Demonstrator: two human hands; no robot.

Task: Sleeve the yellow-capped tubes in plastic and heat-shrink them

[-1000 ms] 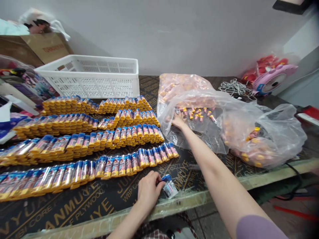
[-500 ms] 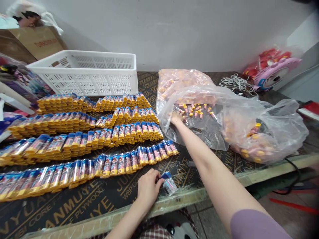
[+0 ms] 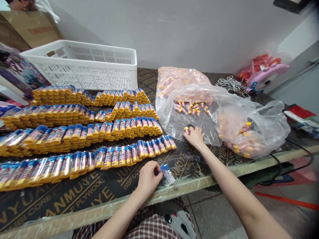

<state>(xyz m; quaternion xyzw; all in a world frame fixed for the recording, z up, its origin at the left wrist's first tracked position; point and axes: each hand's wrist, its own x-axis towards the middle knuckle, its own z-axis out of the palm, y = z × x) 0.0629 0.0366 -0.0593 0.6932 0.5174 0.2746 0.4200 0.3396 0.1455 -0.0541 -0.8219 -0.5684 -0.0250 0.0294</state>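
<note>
Currently, near the front edge of a dark printed table (image 3: 104,186), the left hand (image 3: 149,176) is curled with thumb and fingertips pressed together, seemingly pinching the blue end of a clear container (image 3: 169,177); its see-through body slants to the right, toward the table's edge. Farther forward and to the right, the right hand (image 3: 195,136) is over the near part of an open plastic bag (image 3: 169,121), fingers bent downward. A yellow-capped tube (image 3: 186,130) shows at its thumb side and appears nipped between thumb and forefinger, though the exact contact is hidden. Beyond that hand, loose tubes (image 3: 196,108) lie scattered on the plastic, and at left blue-and-yellow tubes (image 3: 96,129) are stacked in long rows before a white crate (image 3: 99,71)

Both small pieces should be very light, with stiff, smooth walls that probably slip or roll easily. The yellow-capped tube looks best taken across its middle, thumb against forefinger, with only a gentle squeeze; its cap may offer a firmer hold. The clear container seems thinner, so hard pressure could dent or crack it, and its blue end looks the safest spot to grasp. The bag's film is likely soft and may cling to whatever is lifted from it
</note>
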